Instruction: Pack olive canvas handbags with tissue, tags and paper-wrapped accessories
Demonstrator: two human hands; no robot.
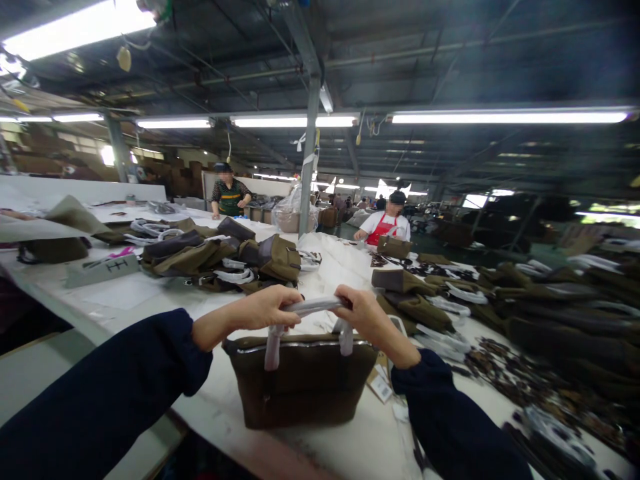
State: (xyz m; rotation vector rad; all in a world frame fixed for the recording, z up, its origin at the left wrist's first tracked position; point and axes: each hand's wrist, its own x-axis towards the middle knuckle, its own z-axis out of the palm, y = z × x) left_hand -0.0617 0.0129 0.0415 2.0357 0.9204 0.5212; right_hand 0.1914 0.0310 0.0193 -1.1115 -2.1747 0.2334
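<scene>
An olive-brown handbag (305, 390) stands upright on the white table in front of me, its silver zip running along the top. Its handles (316, 306) are wrapped in pale tissue or plastic and arch above the bag. My left hand (267, 308) grips the left side of the raised handles, fingers curled round them. On the right side of the same handles, my right hand (356, 308) is closed in a similar grip. A paper tag (381, 387) with a barcode lies beside the bag's right edge.
Several olive bags (220, 250) are piled at the left, near a pale green box (103, 270). More bags (420, 297) lie at the right, with a heap of small dark straps or parts (520, 373). Two co-workers stand across the table (360, 427), by a metal post (309, 160).
</scene>
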